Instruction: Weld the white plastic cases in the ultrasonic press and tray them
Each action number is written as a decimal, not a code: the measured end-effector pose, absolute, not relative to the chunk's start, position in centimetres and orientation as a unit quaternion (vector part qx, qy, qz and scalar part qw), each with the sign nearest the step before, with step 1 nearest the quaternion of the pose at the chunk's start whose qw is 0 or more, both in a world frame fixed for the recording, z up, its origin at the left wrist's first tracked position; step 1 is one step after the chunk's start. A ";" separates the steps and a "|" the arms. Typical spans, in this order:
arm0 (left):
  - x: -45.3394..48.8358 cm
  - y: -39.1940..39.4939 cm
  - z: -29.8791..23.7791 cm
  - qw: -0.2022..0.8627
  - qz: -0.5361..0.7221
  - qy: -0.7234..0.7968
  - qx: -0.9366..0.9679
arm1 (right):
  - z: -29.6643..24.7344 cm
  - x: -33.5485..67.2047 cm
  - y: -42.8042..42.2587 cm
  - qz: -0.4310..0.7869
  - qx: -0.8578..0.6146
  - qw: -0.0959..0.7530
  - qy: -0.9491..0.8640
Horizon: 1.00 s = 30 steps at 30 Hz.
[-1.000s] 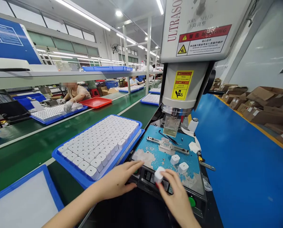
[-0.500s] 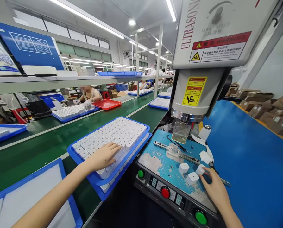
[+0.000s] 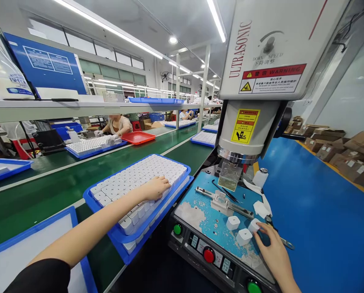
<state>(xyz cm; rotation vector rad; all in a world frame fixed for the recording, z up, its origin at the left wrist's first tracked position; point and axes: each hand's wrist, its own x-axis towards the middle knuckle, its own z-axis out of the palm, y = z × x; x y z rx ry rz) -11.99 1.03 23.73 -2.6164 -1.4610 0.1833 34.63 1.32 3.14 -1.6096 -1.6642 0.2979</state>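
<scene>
My left hand (image 3: 156,188) reaches over a blue tray (image 3: 88,199) packed with rows of small white plastic blocks (image 3: 133,175). Its fingers curl down at the tray's near right side among the blocks, and the fingertips hide whatever they grip. On the machine's blue base plate (image 3: 194,185), my right hand (image 3: 272,244) closes its thumb and fingers on a white block (image 3: 253,225). Two more white blocks, one (image 3: 233,222) farther left and one (image 3: 244,236) nearer me, stand beside it. Behind them a metal fixture (image 3: 221,202) lies under the clear press head (image 3: 229,175).
The ultrasonic machine (image 3: 261,53) towers at right, with a red button (image 3: 209,255) and green buttons (image 3: 177,229) in front. Tweezers (image 3: 226,191) and a white bottle (image 3: 260,177) are on its base. A co-worker (image 3: 117,125) sits across the green conveyor (image 3: 121,152) near a red tray (image 3: 139,137).
My left hand has moved farther away and to the right along the tray, its fingers now curled down. My right hand stays at the same block. The whole view has shifted slightly.
</scene>
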 end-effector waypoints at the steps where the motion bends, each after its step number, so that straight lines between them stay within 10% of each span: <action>1: -12.0 1.2 23.7 0.073 0.062 -0.487 -0.868 | 3.2 34.6 1.3 0.127 -0.637 0.395 -0.650; 17: -10.5 0.4 28.5 0.044 0.065 -0.491 -0.868 | 11.0 28.6 -4.6 -0.042 -0.564 0.585 -0.581; 30: 0.1 -8.1 26.4 -0.007 0.022 -0.312 -0.950 | 13.5 15.7 -12.0 0.126 -0.383 0.462 -0.790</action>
